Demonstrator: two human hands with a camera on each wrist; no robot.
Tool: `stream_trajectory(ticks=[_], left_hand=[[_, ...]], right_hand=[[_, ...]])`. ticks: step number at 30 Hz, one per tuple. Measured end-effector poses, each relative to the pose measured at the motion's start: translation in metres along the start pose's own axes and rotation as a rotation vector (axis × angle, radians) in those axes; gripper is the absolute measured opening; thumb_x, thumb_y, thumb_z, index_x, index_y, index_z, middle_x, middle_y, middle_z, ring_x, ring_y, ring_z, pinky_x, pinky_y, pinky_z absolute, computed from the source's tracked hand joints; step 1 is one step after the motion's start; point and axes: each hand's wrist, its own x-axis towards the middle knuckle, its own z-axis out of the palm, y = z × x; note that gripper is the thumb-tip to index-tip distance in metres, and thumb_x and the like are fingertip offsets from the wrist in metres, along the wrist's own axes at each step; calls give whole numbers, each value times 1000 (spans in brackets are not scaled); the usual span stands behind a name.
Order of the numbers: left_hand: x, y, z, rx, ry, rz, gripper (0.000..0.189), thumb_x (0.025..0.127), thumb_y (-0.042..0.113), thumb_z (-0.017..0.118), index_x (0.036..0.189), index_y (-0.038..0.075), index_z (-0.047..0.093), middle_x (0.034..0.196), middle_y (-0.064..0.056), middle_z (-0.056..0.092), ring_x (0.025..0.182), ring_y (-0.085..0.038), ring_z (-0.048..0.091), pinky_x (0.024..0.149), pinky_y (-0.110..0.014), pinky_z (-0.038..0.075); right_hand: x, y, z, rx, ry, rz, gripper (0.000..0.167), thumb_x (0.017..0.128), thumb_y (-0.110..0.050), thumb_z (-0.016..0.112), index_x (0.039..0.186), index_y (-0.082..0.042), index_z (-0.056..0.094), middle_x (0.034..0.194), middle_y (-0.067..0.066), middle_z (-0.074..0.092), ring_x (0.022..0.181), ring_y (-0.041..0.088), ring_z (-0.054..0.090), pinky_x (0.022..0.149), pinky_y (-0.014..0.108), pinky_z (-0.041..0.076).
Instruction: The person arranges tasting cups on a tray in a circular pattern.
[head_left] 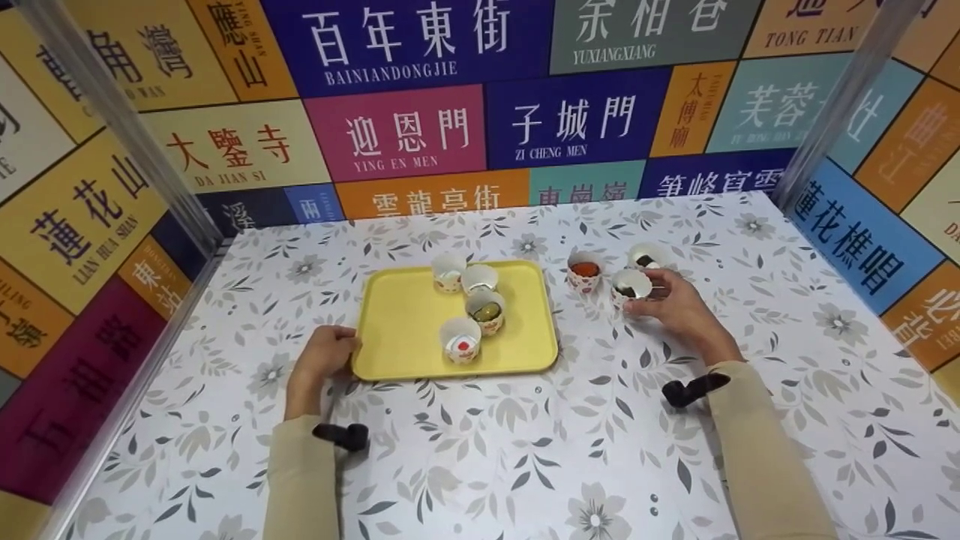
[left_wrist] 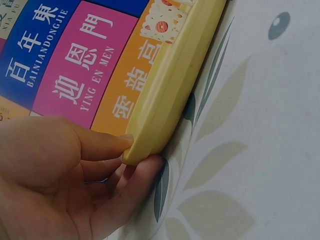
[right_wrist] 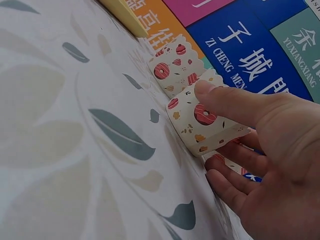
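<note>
My left hand pinches the left edge of a yellow tray, thumb on the rim and a finger beneath, as the left wrist view shows. On the tray stand several paper baking cups; the front cup has a red spot inside and another cup holds something olive green. To the tray's right, my right hand grips a paper cup printed with doughnuts, its contents dark. Close beside it are a cup with orange-red contents and a cup with dark and white contents.
A white tablecloth with grey leaves and flowers covers the table. Panels with coloured signs rise along the back and both sides. Clear upright strips stand at the corners. A black strap device sits on each wrist.
</note>
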Motion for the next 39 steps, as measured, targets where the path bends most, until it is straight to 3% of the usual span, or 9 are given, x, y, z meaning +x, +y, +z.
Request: stream_trajectory(ticks=[5, 10, 17, 23, 32, 39], left_hand=[[-1, -1, 0, -38, -16, 6, 44, 101, 11, 46, 139, -12, 50, 136, -33, 56, 100, -28, 67, 71, -29, 57], [-1, 0, 1, -56, -10, 0, 43, 101, 10, 47, 137, -12, 51, 132, -33, 58, 88, -20, 66, 66, -27, 57], [-1, 0, 1, -69, -19, -1, 43, 100, 10, 47, 137, -11, 52, 130, -32, 60, 78, -15, 66, 62, -28, 58], [-1, 0, 0, -42, -14, -3, 43, 101, 11, 47, 138, -11, 52, 131, -32, 60, 85, -18, 67, 65, -27, 58], [-2, 1, 0, -5, 5, 19, 42, 100, 11, 48, 135, -11, 55, 131, -31, 60, 97, -26, 68, 76, -28, 55], [-2, 0, 0, 7, 6, 19, 42, 101, 12, 48, 136, -10, 54, 133, -30, 59, 104, -28, 66, 82, -31, 54]], right_hand=[[1, -1, 4, -16, -4, 0, 92, 87, -24, 79, 158, -5, 25, 156, 23, 37, 141, 40, 40, 117, 50, 34], [2, -3, 7, -24, 10, 31, 91, 88, -27, 78, 159, -9, 25, 160, 21, 33, 140, 37, 39, 117, 50, 33], [1, -5, 9, -9, 46, 24, 82, 89, -28, 76, 154, -6, 32, 153, 22, 41, 137, 37, 44, 114, 46, 36], [1, -11, 7, 0, 59, 43, 85, 87, -36, 78, 153, -9, 32, 155, 21, 38, 140, 37, 40, 116, 50, 34], [2, -18, 11, 30, 117, 1, 76, 91, -29, 73, 151, -5, 33, 154, 22, 41, 141, 38, 42, 112, 48, 39], [-1, -30, 19, 45, 154, -25, 74, 91, -27, 74, 150, -6, 36, 149, 19, 45, 131, 34, 49, 100, 33, 46]])
